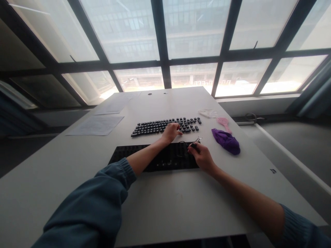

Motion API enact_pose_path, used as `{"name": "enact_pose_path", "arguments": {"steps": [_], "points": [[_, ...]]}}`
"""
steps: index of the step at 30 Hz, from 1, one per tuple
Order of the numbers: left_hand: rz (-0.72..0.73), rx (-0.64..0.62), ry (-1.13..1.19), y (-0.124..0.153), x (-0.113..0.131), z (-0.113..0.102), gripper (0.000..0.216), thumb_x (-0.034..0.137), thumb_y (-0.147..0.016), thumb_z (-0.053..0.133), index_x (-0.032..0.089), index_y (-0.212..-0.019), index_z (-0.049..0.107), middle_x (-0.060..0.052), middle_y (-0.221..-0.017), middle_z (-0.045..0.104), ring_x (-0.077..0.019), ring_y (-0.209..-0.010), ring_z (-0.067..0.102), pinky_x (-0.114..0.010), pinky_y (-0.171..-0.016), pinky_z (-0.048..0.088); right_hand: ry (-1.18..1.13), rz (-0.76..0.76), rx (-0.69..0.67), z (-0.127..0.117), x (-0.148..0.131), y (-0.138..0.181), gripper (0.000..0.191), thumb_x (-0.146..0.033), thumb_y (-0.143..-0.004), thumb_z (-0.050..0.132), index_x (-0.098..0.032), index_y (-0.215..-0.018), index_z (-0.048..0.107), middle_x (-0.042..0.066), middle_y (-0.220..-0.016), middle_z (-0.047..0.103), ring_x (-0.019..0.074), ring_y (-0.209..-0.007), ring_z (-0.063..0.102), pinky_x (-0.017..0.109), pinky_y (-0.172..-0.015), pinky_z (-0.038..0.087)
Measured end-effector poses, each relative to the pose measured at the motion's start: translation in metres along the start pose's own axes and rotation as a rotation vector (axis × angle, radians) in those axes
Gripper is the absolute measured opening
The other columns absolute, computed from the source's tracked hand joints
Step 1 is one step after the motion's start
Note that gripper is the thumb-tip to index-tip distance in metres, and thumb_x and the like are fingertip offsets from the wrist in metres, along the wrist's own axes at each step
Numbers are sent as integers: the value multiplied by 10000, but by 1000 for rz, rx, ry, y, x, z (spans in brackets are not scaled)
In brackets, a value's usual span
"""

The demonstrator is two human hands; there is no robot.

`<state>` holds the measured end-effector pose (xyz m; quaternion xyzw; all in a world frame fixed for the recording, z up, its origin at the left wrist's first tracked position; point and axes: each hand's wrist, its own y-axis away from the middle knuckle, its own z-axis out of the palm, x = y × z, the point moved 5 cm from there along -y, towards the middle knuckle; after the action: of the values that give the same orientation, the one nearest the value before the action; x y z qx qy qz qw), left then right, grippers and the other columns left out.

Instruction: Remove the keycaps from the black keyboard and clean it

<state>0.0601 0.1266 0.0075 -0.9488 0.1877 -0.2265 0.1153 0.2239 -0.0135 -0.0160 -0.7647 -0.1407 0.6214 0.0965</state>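
Observation:
My left hand (170, 133) reaches across the keyboard to rows of loose black keycaps (152, 126) laid out on the table. Its thumb and forefinger are closed about a small dark keycap (180, 130) near the right part of those rows. Lower down, a black keyboard base (165, 160) lies flat, partly covered by my left forearm. My right hand (203, 157) is closed round a keycap puller (198, 139), whose thin wire ends point up and away over the base's upper right corner. A dark thin loop shows beside it on the base.
Right of the keycaps lie a purple cloth (226, 141), a pink hairbrush (224, 124) and a crumpled clear plastic bag (208, 113). Paper sheets (97, 125) rest at the left of the white table (160, 210). Windows (193, 31) stand beyond its far edge.

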Motion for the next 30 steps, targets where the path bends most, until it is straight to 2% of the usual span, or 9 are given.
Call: {"name": "enact_pose_path", "arguments": {"steps": [4,8,17,21,24,26,28,30], "points": [[-5,-2,-21,4,-6,-8,236,272,-677,825,148,-840,708,-48,-818,690,-188,-784,619,-276,-761,464,-4,-8,-9,1,1,0,212,-367,-898,580,-179,-832,652,34,-752,661,200,-716,610,294,-671,464],[-44,-42,-58,12,-10,-12,181,314,-741,764,153,-820,740,-71,-796,712,-196,-760,648,-278,-752,477,8,-18,-9,1,-2,0,216,-370,-897,581,-180,-818,647,30,-743,658,196,-711,605,293,-679,463],[-70,-102,-117,11,8,2,169,216,-783,636,144,-762,788,-113,-727,730,-226,-779,688,-285,-767,496,1,-16,-9,0,-5,-1,205,-360,-897,581,-185,-818,654,31,-742,660,195,-701,608,293,-672,468],[-73,-110,-127,16,11,-14,167,225,-790,638,148,-763,784,-103,-731,729,-215,-776,681,-271,-761,490,-11,-19,-9,1,-4,-1,196,-353,-899,583,-183,-838,660,30,-759,657,193,-709,600,290,-674,463],[-26,-97,-121,45,20,-38,223,267,-864,583,154,-814,768,-90,-770,726,-197,-762,663,-276,-764,480,-17,-27,-13,1,-3,0,203,-356,-903,581,-184,-821,651,21,-732,638,186,-696,585,283,-667,455],[94,-52,-92,78,32,-53,243,252,-908,534,153,-814,735,-79,-774,704,-190,-750,639,-288,-752,475,-18,-31,-14,1,-4,0,209,-355,-905,580,-183,-807,647,16,-714,629,182,-688,578,279,-660,450],[187,-61,-36,116,43,-60,204,268,-934,535,165,-886,705,-68,-832,684,-187,-786,622,-294,-756,479,-19,-29,-11,1,-4,0,208,-356,-905,582,-182,-812,647,18,-718,632,182,-690,581,280,-663,451],[248,-82,-11,149,50,-60,141,307,-904,618,183,-931,679,-64,-897,666,-208,-865,604,-322,-790,486,-19,-20,-8,1,-3,0,207,-361,-906,582,-181,-827,648,22,-731,640,184,-698,591,283,-670,458]]}}
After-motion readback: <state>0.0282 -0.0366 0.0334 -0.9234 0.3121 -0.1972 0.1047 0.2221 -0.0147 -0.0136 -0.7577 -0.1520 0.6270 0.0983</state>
